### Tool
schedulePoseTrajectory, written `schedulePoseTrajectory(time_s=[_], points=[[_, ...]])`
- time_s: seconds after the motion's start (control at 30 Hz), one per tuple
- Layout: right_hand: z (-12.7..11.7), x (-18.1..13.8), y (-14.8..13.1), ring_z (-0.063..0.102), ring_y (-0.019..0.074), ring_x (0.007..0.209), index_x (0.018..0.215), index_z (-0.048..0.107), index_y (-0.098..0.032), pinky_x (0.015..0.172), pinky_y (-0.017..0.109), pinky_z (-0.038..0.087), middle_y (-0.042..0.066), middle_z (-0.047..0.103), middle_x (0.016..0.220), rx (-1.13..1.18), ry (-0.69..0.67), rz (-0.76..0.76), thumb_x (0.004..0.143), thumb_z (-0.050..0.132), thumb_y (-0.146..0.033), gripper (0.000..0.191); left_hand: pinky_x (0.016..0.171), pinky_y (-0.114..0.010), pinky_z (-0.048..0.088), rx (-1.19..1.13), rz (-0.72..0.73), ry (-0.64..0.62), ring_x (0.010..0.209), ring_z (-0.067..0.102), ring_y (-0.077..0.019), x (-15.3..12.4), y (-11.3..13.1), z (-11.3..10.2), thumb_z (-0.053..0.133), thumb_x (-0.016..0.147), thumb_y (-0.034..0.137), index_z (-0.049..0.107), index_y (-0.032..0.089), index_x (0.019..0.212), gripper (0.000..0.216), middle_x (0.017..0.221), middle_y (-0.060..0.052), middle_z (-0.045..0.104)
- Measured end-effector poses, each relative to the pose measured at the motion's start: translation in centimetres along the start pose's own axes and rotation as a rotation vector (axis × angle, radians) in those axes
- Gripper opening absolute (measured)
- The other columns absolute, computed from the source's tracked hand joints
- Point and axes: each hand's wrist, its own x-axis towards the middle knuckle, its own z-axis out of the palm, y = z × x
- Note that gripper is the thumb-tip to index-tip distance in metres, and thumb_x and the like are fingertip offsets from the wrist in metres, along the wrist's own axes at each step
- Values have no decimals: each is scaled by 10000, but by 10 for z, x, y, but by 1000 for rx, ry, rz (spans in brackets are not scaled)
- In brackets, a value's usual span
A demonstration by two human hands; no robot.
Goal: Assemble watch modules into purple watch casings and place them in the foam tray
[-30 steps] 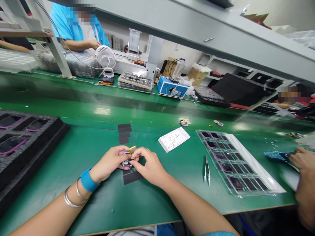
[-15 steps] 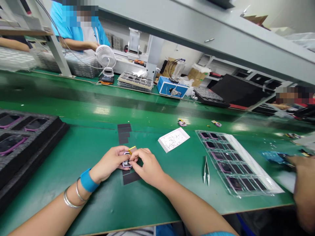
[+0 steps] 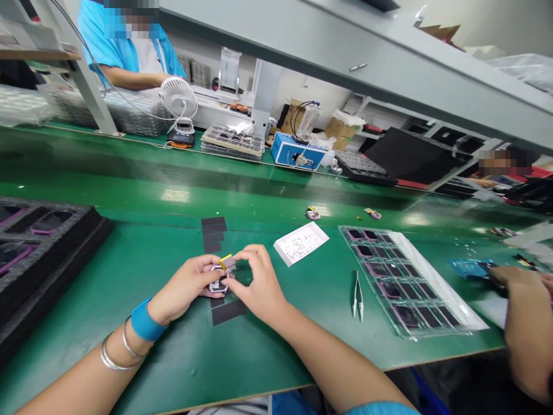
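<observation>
My left hand (image 3: pixel 185 287) is closed around a small purple-rimmed watch case (image 3: pixel 219 286), its inner parts facing up. A flat grey battery (image 3: pixel 228 263) with a yellow taped edge stands out from the case's upper side. At the right of the case is my right hand (image 3: pixel 262 291), thumb and forefinger spread apart. The thumb tip reaches the case's edge and the forefinger is close to the battery; whether they touch is hard to tell. Beneath the hands lies a sheet with black adhesive strips (image 3: pixel 228 312), partly hidden.
A white box lid (image 3: pixel 301 243) holding tiny pieces lies beyond my right hand. Tweezers (image 3: pixel 358 297) and a clear tray (image 3: pixel 401 282) of purple-framed parts are farther right. Black foam (image 3: pixel 82 245) stands at left. A co-worker's hand (image 3: pixel 518 282) is at the right edge.
My right thumb and forefinger have spread apart from their pinch over the watch case, uncovering more of it. The left hand keeps its hold. The view has shifted slightly.
</observation>
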Motion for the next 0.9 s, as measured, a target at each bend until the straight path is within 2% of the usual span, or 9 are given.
schedulePoseTrajectory(time_s=[0.07, 0.2, 0.3, 0.4, 0.63, 0.9], points=[[1, 3, 4, 553, 185, 941, 1041, 550, -209, 832, 326, 474, 62, 558, 1038, 154, -14, 143, 697, 730, -234, 388, 627, -280, 524, 2, -1, -6, 645, 591, -141, 0, 0, 0, 760, 609, 364, 615, 154, 846, 348, 695, -7, 622], [5, 7, 10, 591, 136, 785, 850, 619, -193, 758, 272, 488, 13, 626, 840, 349, -80, 252, 797, 625, -240, 71, 657, -301, 531, -15, 2, -23, 668, 595, -149, 1, 0, 0, 747, 630, 342, 616, 150, 826, 304, 703, -13, 620], [5, 8, 11, 589, 130, 750, 799, 636, -188, 726, 258, 478, 6, 641, 794, 346, -32, 244, 810, 605, -220, 45, 744, -312, 533, -70, -8, -53, 756, 612, -154, 0, 2, 1, 726, 658, 287, 629, 155, 859, 260, 795, -26, 641], [4, 8, 10, 589, 140, 766, 798, 651, -193, 740, 269, 466, 9, 659, 799, 300, 3, 222, 804, 614, -208, 41, 808, -302, 519, -117, -12, -99, 849, 628, -169, -1, 2, 1, 758, 603, 196, 628, 166, 917, 342, 858, -33, 662], [2, 8, 4, 585, 158, 773, 775, 672, -216, 742, 293, 460, 11, 678, 783, 261, 36, 123, 781, 645, -184, 43, 704, -298, 542, -65, -17, -70, 740, 664, -174, 4, -7, 1, 772, 629, 262, 615, 153, 973, 393, 815, -44, 674], [3, 9, 4, 596, 156, 757, 772, 683, -229, 738, 300, 471, 8, 691, 785, 265, 62, 87, 777, 652, -195, 46, 730, -307, 543, -107, -32, -77, 756, 674, -186, 2, -2, 1, 793, 604, 249, 640, 150, 934, 377, 838, -60, 688]])
